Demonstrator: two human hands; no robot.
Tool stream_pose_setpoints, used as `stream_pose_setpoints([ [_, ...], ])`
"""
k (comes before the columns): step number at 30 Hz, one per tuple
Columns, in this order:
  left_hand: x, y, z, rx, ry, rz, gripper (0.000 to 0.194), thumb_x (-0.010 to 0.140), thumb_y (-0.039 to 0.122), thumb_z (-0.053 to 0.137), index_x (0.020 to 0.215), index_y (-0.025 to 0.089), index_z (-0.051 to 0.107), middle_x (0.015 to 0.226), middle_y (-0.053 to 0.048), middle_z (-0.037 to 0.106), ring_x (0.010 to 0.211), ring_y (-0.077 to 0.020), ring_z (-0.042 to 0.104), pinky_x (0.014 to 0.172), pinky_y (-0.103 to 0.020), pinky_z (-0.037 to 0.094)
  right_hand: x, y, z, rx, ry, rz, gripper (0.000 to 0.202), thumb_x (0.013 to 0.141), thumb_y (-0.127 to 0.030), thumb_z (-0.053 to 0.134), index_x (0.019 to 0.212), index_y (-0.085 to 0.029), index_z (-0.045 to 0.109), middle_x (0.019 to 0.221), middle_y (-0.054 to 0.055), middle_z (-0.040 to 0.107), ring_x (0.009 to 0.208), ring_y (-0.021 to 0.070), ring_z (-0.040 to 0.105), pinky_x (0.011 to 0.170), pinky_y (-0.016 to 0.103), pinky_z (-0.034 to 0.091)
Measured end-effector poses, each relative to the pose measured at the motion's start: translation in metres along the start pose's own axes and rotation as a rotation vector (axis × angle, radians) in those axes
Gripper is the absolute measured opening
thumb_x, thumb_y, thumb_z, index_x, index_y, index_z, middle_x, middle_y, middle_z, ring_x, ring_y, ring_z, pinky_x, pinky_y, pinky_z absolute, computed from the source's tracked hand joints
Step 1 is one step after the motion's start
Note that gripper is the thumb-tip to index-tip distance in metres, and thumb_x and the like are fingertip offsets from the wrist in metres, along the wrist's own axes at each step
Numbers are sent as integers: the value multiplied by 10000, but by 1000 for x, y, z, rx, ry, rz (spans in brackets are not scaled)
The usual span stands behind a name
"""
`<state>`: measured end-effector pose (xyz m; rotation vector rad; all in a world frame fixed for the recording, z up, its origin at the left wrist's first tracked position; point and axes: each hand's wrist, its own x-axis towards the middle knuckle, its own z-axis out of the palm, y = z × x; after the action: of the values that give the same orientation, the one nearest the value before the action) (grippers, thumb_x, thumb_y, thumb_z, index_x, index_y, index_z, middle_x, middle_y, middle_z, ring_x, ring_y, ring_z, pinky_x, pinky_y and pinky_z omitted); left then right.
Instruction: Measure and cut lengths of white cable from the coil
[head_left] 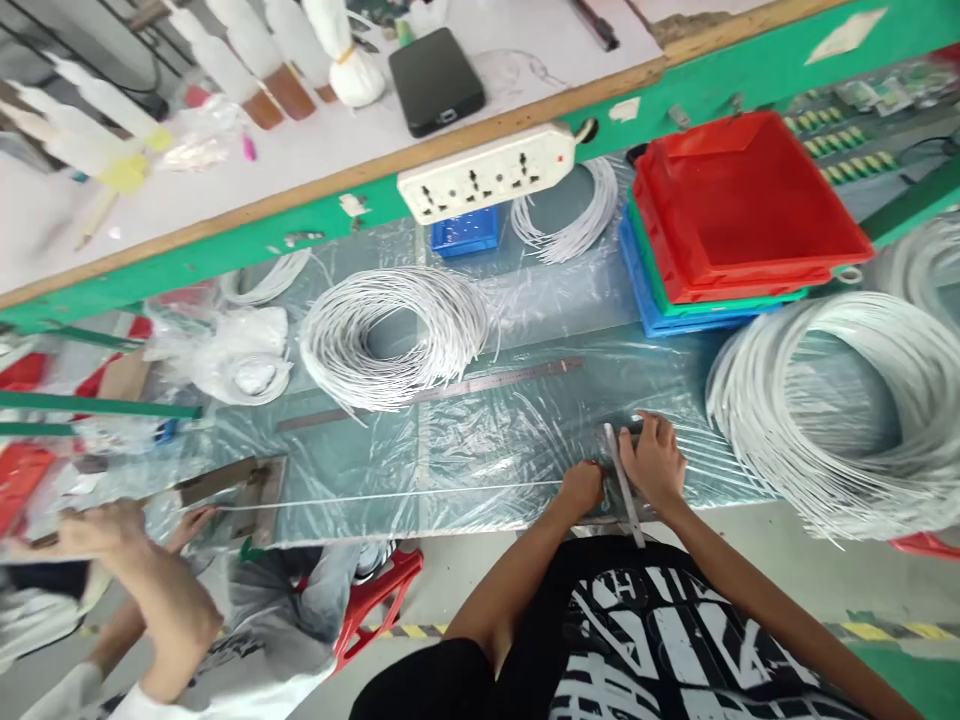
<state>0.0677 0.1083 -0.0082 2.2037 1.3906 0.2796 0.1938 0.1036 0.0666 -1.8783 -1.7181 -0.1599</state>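
Note:
My left hand is closed at the near edge of the bench, pinching one end of a straight white cable. That cable runs left, low over the bench, to a co-worker's hand beside a metal cutter. The co-worker's other hand, blurred, is on the long cutter arm. My right hand has curled fingers just right of an upright-looking pale metal bar, its thumb side against the bar. What lies inside those fingers is hidden.
Coils of white cable lie at the middle and right. Behind them are stacked trays, a power strip and a blue box. A long ruler lies flat. A red stool stands below the bench.

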Motion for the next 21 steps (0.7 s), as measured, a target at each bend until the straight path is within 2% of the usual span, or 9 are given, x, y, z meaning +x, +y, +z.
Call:
stream_pose_setpoints([
  [6,-6,8,2,34,-72,11,355,864,80,520,1161,75,715,1159,-178,686,1065,-296,667,893,-388,566,-8,0,-2,-20,21,-7,502,973,-419,417,1343,-99,528,1283,246,560,1107,423,593,747,507,532],
  [10,-6,11,5,57,-91,18,326,852,107,552,1118,56,734,1114,-196,702,1049,-327,669,862,-413,577,-12,-1,-3,6,34,-2,526,962,-442,416,1344,-101,539,1291,256,558,1115,444,592,762,528,534],
  [21,1,12,15,105,-61,-12,237,804,165,651,989,68,761,1000,-173,737,937,-326,704,740,-391,607,-15,-11,-15,62,-69,76,618,931,-496,359,1370,-94,526,1391,278,498,1206,509,541,878,674,505],
])
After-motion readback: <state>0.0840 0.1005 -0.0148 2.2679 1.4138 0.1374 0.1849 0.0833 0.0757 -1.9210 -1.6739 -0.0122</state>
